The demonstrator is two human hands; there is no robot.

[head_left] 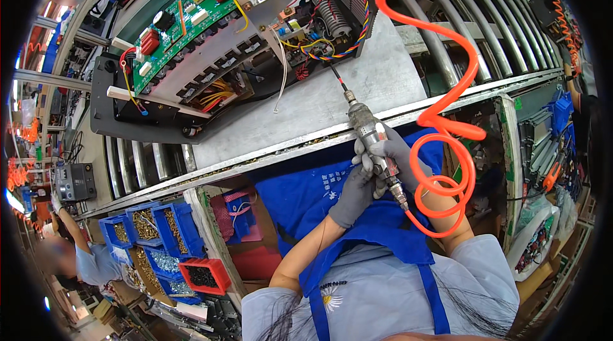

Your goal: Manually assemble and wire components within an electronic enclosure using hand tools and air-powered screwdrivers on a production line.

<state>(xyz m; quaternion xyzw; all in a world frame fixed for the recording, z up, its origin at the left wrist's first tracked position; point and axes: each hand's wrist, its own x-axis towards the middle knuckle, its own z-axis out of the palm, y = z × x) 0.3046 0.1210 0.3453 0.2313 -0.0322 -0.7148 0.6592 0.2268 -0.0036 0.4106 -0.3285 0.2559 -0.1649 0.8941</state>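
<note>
My right hand (397, 157), in a grey glove, is closed around the body of an air screwdriver (365, 121). My left hand (355, 195), gloved the same, grips the tool from its other side, lower down. The long thin bit points up and away, with its tip near the lower edge of an opened electrical unit (236, 82). I cannot tell whether the tip touches it. A green circuit board (175, 31), a wire-wound coil (329, 12) and twisted coloured wires show in the unit. A coiled orange air hose (469, 73) runs from the tool's rear end.
The unit rests on a grey metal plate (287, 124) over a roller conveyor (440, 41). Blue bins (172, 229) of screws and a red bin (204, 276) stand at the lower left. Tools and parts crowd a right-hand shelf (543, 143). Another person's arm (75, 231) reaches in at far left.
</note>
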